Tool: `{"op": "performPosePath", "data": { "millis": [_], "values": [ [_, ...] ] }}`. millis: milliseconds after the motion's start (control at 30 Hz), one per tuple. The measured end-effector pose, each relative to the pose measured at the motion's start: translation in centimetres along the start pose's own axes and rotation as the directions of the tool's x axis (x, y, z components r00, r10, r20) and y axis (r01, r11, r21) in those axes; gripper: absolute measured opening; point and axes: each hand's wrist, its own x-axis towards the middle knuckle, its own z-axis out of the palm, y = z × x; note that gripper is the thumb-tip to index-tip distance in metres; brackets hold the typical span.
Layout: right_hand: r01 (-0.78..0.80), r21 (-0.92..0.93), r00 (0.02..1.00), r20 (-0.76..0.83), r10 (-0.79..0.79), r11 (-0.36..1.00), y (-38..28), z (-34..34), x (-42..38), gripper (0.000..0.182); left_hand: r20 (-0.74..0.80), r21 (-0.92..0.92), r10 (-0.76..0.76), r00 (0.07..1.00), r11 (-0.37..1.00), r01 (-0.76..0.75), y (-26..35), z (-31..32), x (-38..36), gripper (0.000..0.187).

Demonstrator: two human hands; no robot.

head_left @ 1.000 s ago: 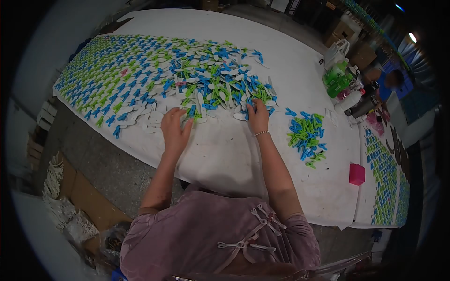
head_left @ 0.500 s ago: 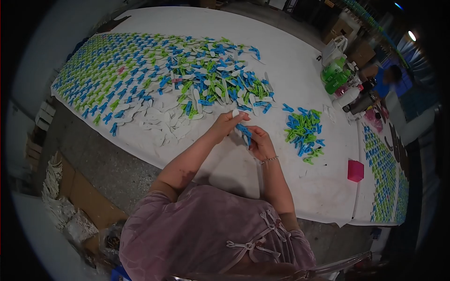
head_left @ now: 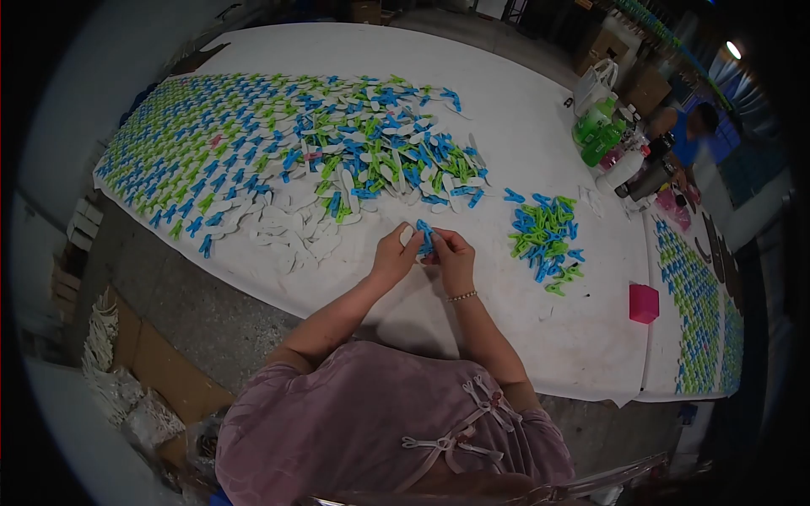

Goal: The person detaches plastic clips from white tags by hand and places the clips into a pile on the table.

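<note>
Above the near part of the table, my two hands meet around a blue clothespin (head_left: 424, 240). My left hand (head_left: 395, 253) is closed, with a small white oval piece (head_left: 406, 235) at its thumb. My right hand (head_left: 453, 258), with a beaded bracelet at the wrist, pinches the clothespin from the other side. Just left of the hands lie loose white oval pieces (head_left: 291, 232). Beyond them spreads a heap of blue and green clothespins with white pieces (head_left: 388, 152). To the right sits a smaller pile of blue and green clothespins (head_left: 544, 232).
Rows of clothespins (head_left: 177, 143) cover the table's left side. A pink box (head_left: 643, 304) stands near the right edge. Bottles (head_left: 603, 139) and a white bag (head_left: 595, 84) stand at the back right, near another person (head_left: 688, 139). Cardboard (head_left: 160, 363) lies on the floor.
My hands have come closer together and moved slightly left, and the clothespin now stands more upright between them. The camera view has shifted a little.
</note>
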Motion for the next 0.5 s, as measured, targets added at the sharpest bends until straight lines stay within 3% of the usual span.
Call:
{"op": "performPosePath", "data": {
  "millis": [33,67,133,200,267,300,333,367,400,467,500],
  "values": [
    [0.06,-0.009,0.994,-0.087,-0.06,0.998,-0.3,-0.5,0.3,0.017,-0.089,-0.128,0.07,0.994,0.988,-0.081,-0.7,0.4,0.2,0.021],
    [0.117,-0.025,0.978,-0.172,-0.12,0.993,-0.8,-1.1,0.8,0.017,-0.088,-0.134,0.072,0.994,0.987,-0.083,-1.5,0.5,0.3,0.021],
    [0.261,0.084,0.899,-0.383,-0.211,0.962,-2.7,-4.2,3.2,0.018,-0.09,-0.24,-0.079,0.993,0.969,0.055,-2.3,0.0,0.6,0.024],
    [0.358,-0.072,0.8,-0.49,-0.346,0.931,-4.6,-8.2,5.9,0.022,-0.038,-0.203,-0.055,0.998,0.978,0.047,-2.5,-0.5,0.6,0.024],
    [0.27,-0.399,0.766,-0.462,-0.447,0.876,-6.3,-12.4,8.1,0.026,0.016,-0.165,-0.037,0.999,0.985,0.039,-2.5,-0.5,0.4,0.025],
    [0.274,-0.403,0.764,-0.46,-0.452,0.873,-6.9,-12.8,8.4,0.026,0.039,-0.28,-0.024,0.999,0.959,0.034,-2.4,-0.1,0.6,0.026],
    [0.199,-0.807,0.664,-0.306,-0.682,0.556,-7.4,-13.1,8.7,0.03,0.06,-0.392,-0.008,0.998,0.919,0.031,-2.2,0.1,0.7,0.028],
    [0.05,-0.994,0.592,-0.047,-0.805,0.095,-7.7,-13.2,9.2,0.035,0.056,-0.398,-0.004,0.998,0.917,0.026,-2.2,0.0,0.9,0.028],
    [0.054,-0.995,0.589,-0.039,-0.807,0.087,-8.1,-12.4,9.7,0.035,0.077,-0.414,-0.042,0.996,0.908,0.07,-2.0,-0.2,1.0,0.028],
    [0.385,-0.923,0.665,0.259,-0.7,0.024,-8.0,-9.2,10.5,0.047,0.094,-0.433,-0.082,0.992,0.894,0.114,-1.6,-0.3,1.0,0.028],
    [0.386,-0.923,0.714,0.293,-0.636,0.008,-8.3,-7.0,10.4,0.05,0.108,-0.411,-0.091,0.99,0.903,0.127,-1.3,-0.5,0.9,0.028]
  ]
}}
